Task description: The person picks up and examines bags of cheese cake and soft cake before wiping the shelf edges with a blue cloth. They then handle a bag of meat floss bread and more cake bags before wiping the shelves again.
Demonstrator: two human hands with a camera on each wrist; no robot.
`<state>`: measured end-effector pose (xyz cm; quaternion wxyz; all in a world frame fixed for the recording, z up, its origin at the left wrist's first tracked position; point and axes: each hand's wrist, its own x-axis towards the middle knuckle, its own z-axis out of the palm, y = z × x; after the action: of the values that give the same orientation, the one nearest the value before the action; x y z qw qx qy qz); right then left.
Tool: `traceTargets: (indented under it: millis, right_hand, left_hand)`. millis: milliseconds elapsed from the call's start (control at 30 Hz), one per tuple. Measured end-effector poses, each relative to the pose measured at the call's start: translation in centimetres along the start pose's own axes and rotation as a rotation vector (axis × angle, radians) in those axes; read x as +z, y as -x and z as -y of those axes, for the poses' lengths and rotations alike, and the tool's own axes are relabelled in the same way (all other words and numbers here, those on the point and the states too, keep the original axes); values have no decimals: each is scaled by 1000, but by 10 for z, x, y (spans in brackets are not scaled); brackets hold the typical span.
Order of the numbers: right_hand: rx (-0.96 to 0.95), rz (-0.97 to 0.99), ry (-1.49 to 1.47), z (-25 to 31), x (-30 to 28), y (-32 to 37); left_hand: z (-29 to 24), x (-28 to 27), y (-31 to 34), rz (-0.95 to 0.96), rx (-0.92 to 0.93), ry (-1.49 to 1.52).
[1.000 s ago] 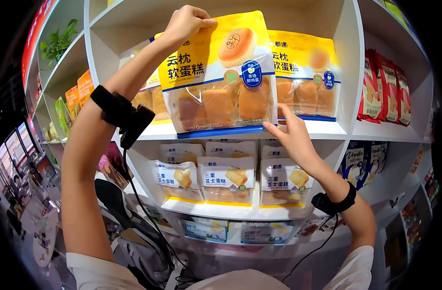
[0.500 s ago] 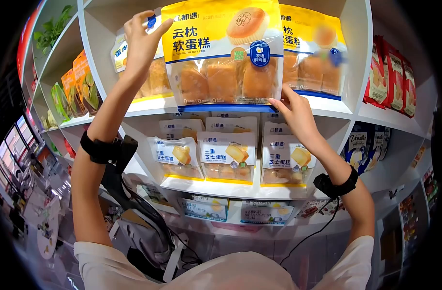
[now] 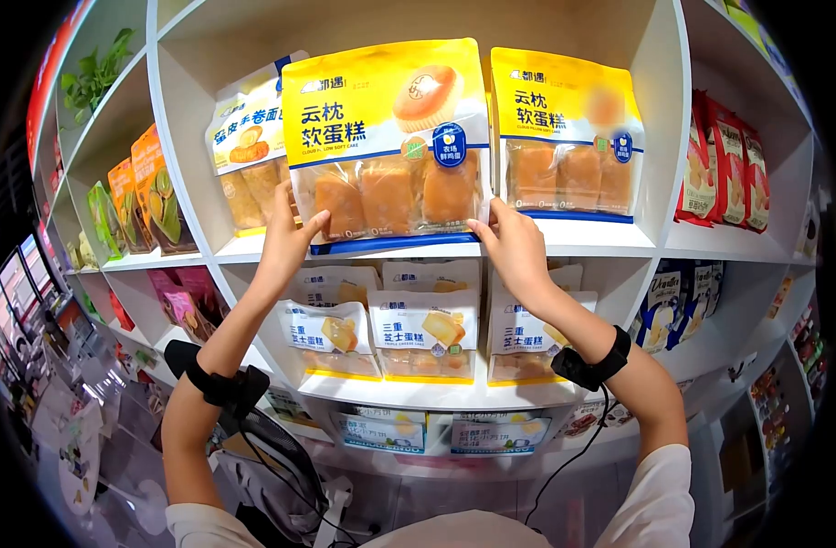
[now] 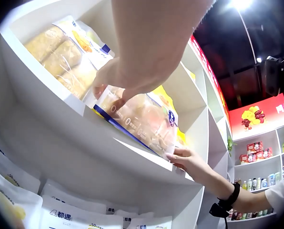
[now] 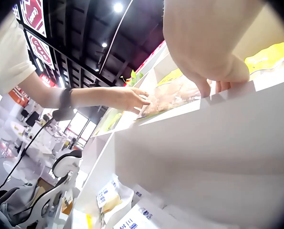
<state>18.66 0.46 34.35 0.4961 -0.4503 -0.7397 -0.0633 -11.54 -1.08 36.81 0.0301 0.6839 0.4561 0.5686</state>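
A yellow-and-white cake bag (image 3: 386, 146) stands on the upper shelf's front edge, its blue bottom band over the edge. My left hand (image 3: 288, 239) grips its lower left side, thumb on the clear front and the other fingers partly hidden at its side. At the lower right corner, my right hand (image 3: 514, 248) pinches the bag, thumb in front. The left wrist view shows the left hand (image 4: 144, 47) over the bag (image 4: 139, 119) and the right hand (image 4: 192, 164) at its far corner. A matching bag (image 3: 566, 137) stands just right of it.
A white bread-roll bag (image 3: 244, 137) is partly behind the held bag on the left. Below, a shelf (image 3: 436, 395) carries several white cheese-cake bags (image 3: 427, 333). Shelf dividers (image 3: 664, 137) rise at both sides, with red packs (image 3: 701, 164) beyond the right one.
My left hand has let go of the bag's top corner, moved down and taken hold of its lower left side. The bag has shifted left, uncovering more of the matching bag.
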Motion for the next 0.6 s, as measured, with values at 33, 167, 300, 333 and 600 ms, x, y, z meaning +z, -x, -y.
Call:
traceTargets:
  millis: [33,167,300,333,600]
  right_hand:
    - [18,-6,19,-1,1,-1]
    - [75,-19,93,-6,5,-11]
    - [75,-55,173,-7,8,-20]
    - [45,-89,196,-8,10,-20]
    - [169,-34,169,-4,8,-24]
  left_hand:
    - [-1,4,-2,-1,17,28]
    - [7,15,-12,-3,21,45]
    - [14,24,-23,-40,92,-138]
    - [18,27,-24,-58,80,-168]
    - [19,51,-9,-285,95,-339]
